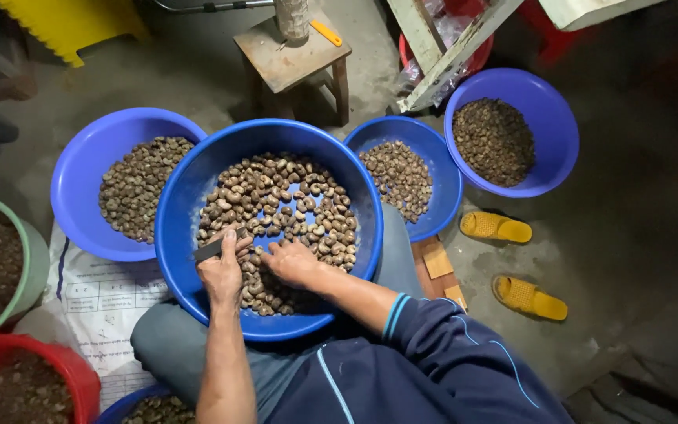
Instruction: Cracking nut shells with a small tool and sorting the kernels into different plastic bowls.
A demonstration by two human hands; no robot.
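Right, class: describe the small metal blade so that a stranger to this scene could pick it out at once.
Start at the big blue plastic basin of brown nuts resting on the person's lap in the middle. At its near left edge the left hand grips a short, flat grey metal blade, pointing left over the rim. It is the only flat, straight-edged grey thing among rounded brown nuts.
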